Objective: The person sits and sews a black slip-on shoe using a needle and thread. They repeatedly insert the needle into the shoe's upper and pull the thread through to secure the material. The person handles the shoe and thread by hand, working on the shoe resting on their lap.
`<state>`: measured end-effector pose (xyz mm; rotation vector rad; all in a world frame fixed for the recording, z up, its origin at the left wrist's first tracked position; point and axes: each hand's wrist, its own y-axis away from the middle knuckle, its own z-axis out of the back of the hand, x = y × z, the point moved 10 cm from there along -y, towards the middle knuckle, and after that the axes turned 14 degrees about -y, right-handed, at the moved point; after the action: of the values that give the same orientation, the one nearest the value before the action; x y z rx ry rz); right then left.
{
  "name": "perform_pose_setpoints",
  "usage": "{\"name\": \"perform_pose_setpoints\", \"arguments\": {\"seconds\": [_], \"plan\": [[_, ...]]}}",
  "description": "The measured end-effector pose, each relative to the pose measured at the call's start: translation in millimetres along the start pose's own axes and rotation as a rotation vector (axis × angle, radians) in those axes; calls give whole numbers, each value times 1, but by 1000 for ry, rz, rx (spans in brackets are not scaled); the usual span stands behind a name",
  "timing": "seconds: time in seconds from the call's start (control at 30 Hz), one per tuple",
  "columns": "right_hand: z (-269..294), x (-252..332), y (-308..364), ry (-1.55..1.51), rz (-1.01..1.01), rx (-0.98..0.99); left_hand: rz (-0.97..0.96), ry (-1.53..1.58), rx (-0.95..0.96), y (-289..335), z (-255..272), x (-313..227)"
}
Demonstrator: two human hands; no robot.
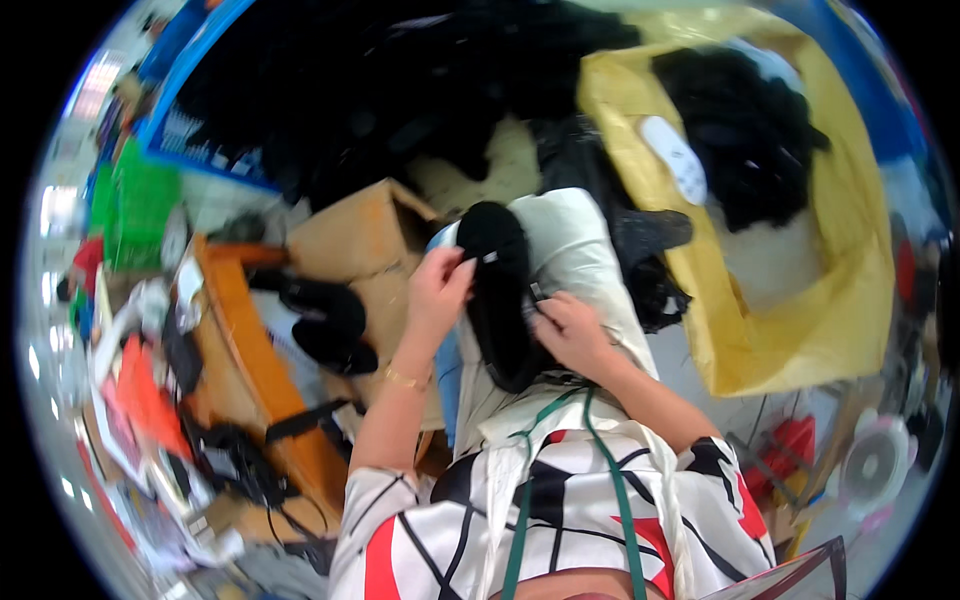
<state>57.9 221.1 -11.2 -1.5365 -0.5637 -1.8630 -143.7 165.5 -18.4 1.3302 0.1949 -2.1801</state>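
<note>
A black slipper [500,310], with a small pale mark near its toe end, lies lengthwise on the white cloth [570,230] over my lap. At its left edge my left hand [440,292] is closed, thumb and fingertips pinched together beside the upper part; whatever is between them is too small to make out. My right hand [572,330] is closed at the slipper's right side. A small dark, shiny bit shows at its fingertips, too blurred to name. More black slippers [330,320] sit to the left on the orange wooden table.
A cardboard box [360,235] stands ahead on the left, beside the orange wooden table [250,340]. To the right is a large yellow sack [800,350] with black items and a white sole [675,160]. A blue-rimmed bin [210,165] of black pieces spans the far side.
</note>
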Motion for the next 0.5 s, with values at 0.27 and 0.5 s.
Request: {"name": "perform_pose_setpoints", "arguments": {"seconds": [0.27,0.5], "plan": [[137,-28,-32,-652,-226,-383,92,278,0,19,-2,22],[362,26,-51,-854,184,-1005,11,144,109,25,-40,4]]}}
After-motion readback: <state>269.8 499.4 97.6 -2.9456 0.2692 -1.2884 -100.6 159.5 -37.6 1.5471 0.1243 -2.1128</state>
